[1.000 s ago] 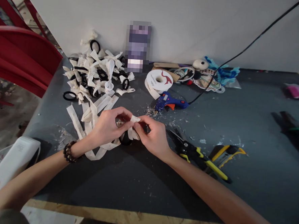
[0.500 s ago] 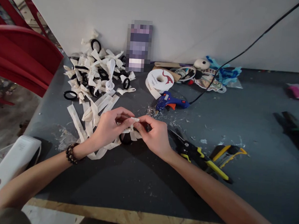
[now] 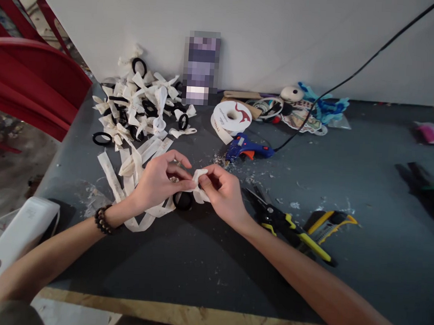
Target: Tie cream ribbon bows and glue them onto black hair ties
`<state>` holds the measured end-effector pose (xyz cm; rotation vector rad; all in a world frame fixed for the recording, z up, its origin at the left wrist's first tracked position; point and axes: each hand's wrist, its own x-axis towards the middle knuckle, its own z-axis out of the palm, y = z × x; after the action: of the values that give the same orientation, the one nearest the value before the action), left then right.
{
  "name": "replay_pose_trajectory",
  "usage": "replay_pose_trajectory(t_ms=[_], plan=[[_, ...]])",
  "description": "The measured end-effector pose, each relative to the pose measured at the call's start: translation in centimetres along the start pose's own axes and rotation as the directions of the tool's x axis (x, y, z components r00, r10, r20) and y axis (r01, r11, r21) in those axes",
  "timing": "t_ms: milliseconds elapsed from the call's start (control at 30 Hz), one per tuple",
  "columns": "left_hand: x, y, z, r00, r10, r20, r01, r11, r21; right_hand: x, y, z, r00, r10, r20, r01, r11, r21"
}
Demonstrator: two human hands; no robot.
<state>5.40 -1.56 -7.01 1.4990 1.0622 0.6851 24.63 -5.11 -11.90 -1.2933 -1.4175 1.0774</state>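
My left hand (image 3: 159, 180) and my right hand (image 3: 223, 193) meet over the dark table (image 3: 203, 260), both pinched on a small cream ribbon bow (image 3: 200, 187) with a black hair tie (image 3: 183, 200) hanging under it. The fingers of both hands are closed on the ribbon. Cut cream ribbon strips (image 3: 130, 174) lie under and left of my left hand. A bead bracelet (image 3: 102, 218) sits on my left wrist.
A pile of finished bows and hair ties (image 3: 139, 106) lies at the back left. A ribbon spool (image 3: 231, 116), a blue glue gun (image 3: 248, 148), yellow-handled cutters (image 3: 290, 228) and a utility knife (image 3: 329, 222) lie to the right. A white box (image 3: 17, 233) sits at the left edge.
My right hand has folded the ribbon end over and drawn its fingers tighter onto the bow; my left fingers lifted slightly. The bow stays between both hands.
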Motion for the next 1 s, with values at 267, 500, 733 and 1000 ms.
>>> replay_pose_trajectory(t_ms=[267,500,733,1000], plan=[[0.2,-0.9,0.5,0.999,0.044,0.029,-0.035,0.966,-0.254,0.0,0.3,0.0,1.0,0.002,-0.009,-0.001,0.999,0.051],[-0.2,-0.3,0.7,0.998,0.064,-0.008,-0.064,0.996,-0.061,-0.1,0.5,0.0,1.0,0.005,-0.029,-0.005,1.0,0.021],[-0.1,0.7,0.1,0.998,0.037,0.055,-0.039,0.998,0.039,-0.3,0.1,0.1,0.996,-0.044,-0.082,0.04,0.998,-0.053],[-0.2,0.8,-0.1,0.991,0.103,0.084,-0.121,0.957,0.262,-0.4,-0.6,0.0,0.981,-0.173,-0.09,0.151,0.966,-0.211]])
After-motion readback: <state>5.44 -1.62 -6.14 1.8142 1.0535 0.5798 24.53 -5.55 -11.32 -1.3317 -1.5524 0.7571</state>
